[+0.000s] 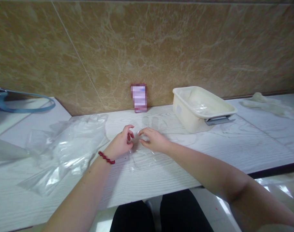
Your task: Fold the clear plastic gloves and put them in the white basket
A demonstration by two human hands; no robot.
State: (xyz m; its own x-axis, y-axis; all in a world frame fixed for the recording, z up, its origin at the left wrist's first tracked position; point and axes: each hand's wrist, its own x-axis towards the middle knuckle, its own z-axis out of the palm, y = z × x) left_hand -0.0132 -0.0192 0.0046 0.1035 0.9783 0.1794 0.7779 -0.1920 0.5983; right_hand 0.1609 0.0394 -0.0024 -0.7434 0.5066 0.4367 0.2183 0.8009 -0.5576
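Observation:
My left hand, with a dark red bead bracelet at the wrist, is at the middle of the table. Its fingers are loosely curled, with a gap between thumb and fingers. Facing it, my right hand has bent fingers and a thumb held apart from them. Thin clear plastic pieces lie below and between both hands; their outlines are faint. Close to the right fingertips is a curved clear edge, and whether they touch it I cannot tell. More small clear pieces show just behind the hands.
Left of my hands lies a large clear plastic bag. A cream bin with a grey handle and clear plastic inside stands back right. A small blurred box leans against the wall. A blue strap lies far left, crumpled whitish material far right.

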